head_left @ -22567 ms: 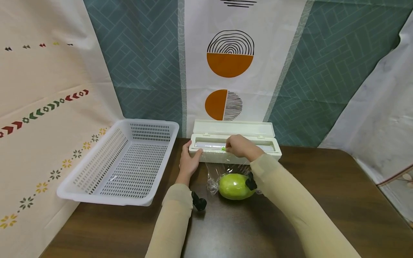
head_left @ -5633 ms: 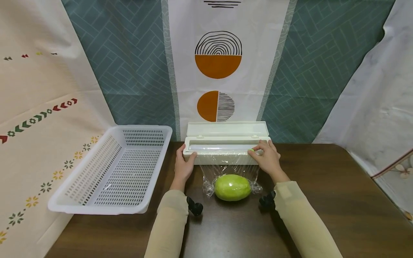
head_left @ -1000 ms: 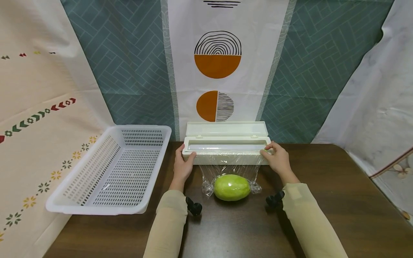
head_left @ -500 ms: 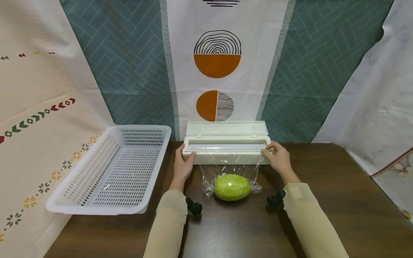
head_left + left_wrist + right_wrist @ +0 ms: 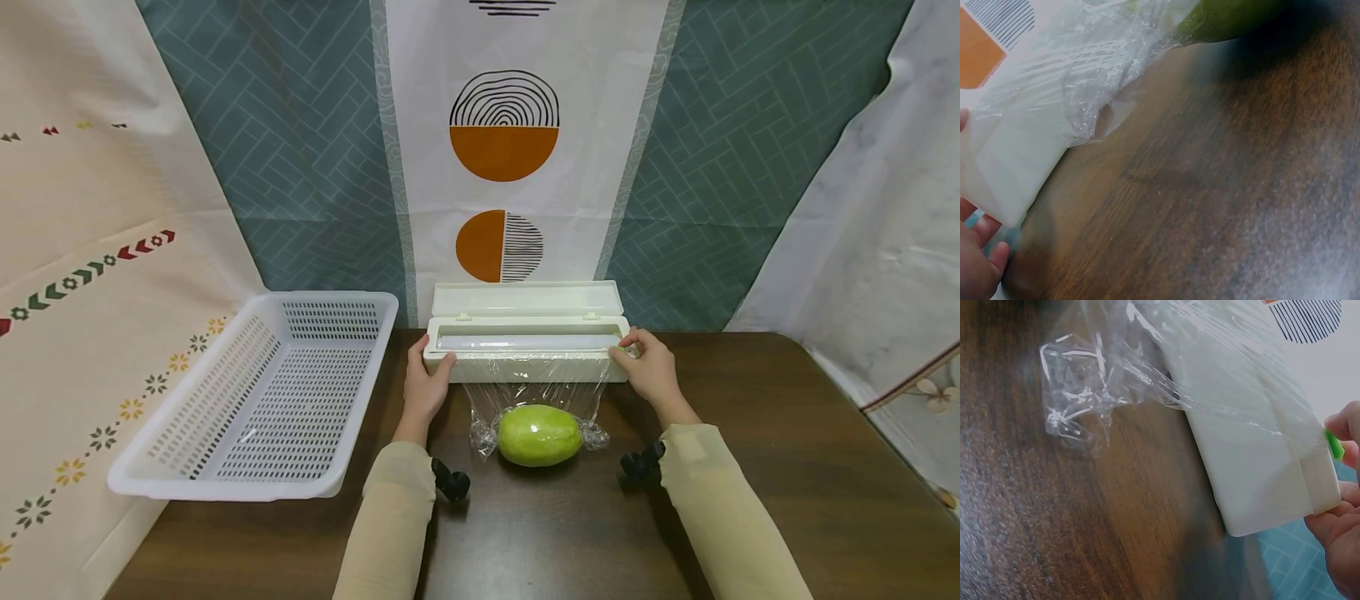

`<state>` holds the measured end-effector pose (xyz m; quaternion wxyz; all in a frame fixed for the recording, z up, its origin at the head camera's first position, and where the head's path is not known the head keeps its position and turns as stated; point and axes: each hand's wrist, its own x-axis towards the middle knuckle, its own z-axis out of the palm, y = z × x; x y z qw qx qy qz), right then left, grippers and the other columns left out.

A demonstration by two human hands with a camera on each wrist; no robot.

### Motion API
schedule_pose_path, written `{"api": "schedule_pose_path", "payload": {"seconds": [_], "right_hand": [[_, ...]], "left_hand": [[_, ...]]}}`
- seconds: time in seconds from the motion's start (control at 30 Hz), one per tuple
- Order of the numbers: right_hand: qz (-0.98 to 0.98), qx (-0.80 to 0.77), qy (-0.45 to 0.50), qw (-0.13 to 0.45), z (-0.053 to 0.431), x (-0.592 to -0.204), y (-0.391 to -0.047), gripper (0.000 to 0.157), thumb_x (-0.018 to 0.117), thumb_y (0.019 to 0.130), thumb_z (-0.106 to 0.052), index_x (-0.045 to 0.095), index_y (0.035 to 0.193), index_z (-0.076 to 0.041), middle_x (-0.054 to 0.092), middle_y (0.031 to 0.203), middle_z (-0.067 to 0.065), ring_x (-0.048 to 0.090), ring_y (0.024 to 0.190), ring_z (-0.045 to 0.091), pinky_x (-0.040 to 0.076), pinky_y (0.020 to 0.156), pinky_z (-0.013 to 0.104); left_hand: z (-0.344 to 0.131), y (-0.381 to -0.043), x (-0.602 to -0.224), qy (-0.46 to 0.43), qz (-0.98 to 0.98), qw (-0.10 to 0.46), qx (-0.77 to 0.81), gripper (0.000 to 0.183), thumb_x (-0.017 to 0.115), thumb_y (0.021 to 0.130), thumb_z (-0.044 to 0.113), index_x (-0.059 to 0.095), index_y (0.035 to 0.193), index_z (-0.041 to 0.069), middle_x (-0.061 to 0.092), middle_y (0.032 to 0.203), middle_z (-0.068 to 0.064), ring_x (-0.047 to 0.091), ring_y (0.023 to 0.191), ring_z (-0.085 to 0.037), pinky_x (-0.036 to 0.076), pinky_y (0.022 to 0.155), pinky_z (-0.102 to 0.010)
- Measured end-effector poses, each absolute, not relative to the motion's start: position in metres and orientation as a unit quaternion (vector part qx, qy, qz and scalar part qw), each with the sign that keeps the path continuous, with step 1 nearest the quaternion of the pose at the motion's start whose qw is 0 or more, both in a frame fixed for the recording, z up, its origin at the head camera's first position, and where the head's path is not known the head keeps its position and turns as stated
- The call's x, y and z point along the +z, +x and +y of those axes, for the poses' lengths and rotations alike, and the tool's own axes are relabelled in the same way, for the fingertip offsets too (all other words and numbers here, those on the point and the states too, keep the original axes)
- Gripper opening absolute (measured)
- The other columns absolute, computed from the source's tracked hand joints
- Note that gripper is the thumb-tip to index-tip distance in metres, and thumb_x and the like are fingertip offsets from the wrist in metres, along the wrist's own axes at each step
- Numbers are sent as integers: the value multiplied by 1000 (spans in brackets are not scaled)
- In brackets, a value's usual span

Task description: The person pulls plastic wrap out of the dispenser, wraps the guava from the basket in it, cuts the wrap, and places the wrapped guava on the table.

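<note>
A white cling film dispenser (image 5: 480, 368) stands with its lid tipped back, a film roll (image 5: 525, 342) inside. My left hand (image 5: 425, 392) grips its left end, thumb on the front edge. At the right end, my right hand (image 5: 651, 379) pinches the small green slide cutter (image 5: 1334, 444) between thumb and forefinger, while other fingers touch the box's end. Clear cling film (image 5: 487, 397) drapes from the front edge down to a green oval fruit (image 5: 539, 436), which lies wrapped on the table, film bunched at both its ends. In the right wrist view the film reaches close to the cutter.
Left of the dispenser is a white perforated plastic basket (image 5: 341, 475). A brown wooden table (image 5: 525, 533) bears everything. Patterned cloth (image 5: 322, 167) hangs right behind the dispenser, and more cloth borders both sides.
Over the earlier frames my right hand has moved the cutter from mid-box to the right end. In the last second it shifts only slightly right. My left hand keeps its grip.
</note>
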<state>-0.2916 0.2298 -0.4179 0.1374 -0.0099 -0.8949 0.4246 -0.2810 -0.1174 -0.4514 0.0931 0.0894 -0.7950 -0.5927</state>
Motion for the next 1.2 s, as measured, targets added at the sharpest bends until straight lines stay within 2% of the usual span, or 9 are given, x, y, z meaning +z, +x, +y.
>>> {"api": "schedule_pose_path", "payload": {"seconds": [0.5, 0.67, 0.83, 1.0, 1.13, 1.2], "right_hand": [[-891, 433, -13, 134, 229, -414, -290, 23, 64, 88, -17, 56, 98, 2, 46, 140, 25, 43, 130, 40, 43, 97, 48], [-891, 431, -10, 144, 229, -416, -290, 21, 64, 87, -16, 57, 96, 1, 49, 137, 25, 46, 128, 40, 45, 89, 45], [-883, 445, -12, 151, 229, -417, -293, 19, 64, 86, -14, 55, 94, 1, 52, 134, 24, 48, 126, 39, 45, 94, 46], [-865, 477, -35, 152, 232, -420, -296, 15, 61, 85, -9, 53, 93, 2, 52, 133, 21, 49, 127, 32, 42, 102, 41], [-867, 473, -37, 154, 234, -421, -297, 15, 61, 86, -9, 53, 93, 1, 53, 132, 19, 50, 126, 29, 42, 102, 39], [-864, 477, -41, 157, 235, -422, -297, 14, 60, 85, -9, 53, 93, 1, 55, 132, 18, 51, 125, 28, 45, 98, 31]], "left_hand": [[-118, -281, -452, 86, -794, 97, -594, 64, 57, 91, 41, 27, 146, 28, 29, 152, -6, 28, 140, -29, 23, 110, -54], [-118, -281, -452, 84, -793, 100, -595, 64, 58, 91, 41, 28, 145, 28, 30, 152, -6, 29, 140, -28, 24, 110, -53], [-119, -281, -451, 81, -790, 101, -599, 63, 58, 91, 39, 29, 145, 27, 29, 152, -8, 27, 140, -29, 24, 111, -52], [-119, -281, -451, 81, -789, 103, -600, 64, 59, 91, 39, 29, 145, 26, 30, 152, -8, 28, 140, -28, 24, 111, -51], [-119, -281, -451, 77, -790, 104, -600, 64, 59, 91, 38, 28, 145, 26, 30, 152, -8, 29, 140, -28, 25, 111, -51], [-118, -281, -451, 77, -791, 104, -599, 64, 59, 91, 39, 28, 145, 26, 30, 152, -8, 28, 140, -28, 25, 111, -51]]}}
